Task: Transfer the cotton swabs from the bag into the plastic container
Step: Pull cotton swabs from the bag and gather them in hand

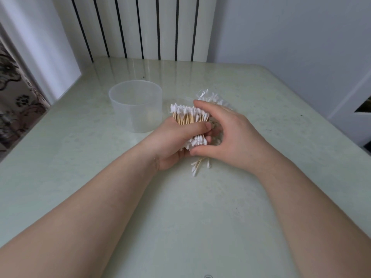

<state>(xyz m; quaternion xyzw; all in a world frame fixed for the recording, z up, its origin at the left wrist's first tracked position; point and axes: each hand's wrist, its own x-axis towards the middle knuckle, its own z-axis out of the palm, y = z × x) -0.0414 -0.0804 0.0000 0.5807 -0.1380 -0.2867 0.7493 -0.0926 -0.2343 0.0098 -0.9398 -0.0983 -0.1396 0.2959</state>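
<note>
Just beyond and left of the left hand (170,145): plastic container (136,119), upright, nearer that hand. Gripped in left fist, cotton swabs (186,115), sticks pointing away; right hand (230,135) pinching both tip ends. Bag (202,93) just beyond right hand.

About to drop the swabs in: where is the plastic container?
Head view: the plastic container stands upright on the table, just left of the cotton swabs held in the left hand.
</note>
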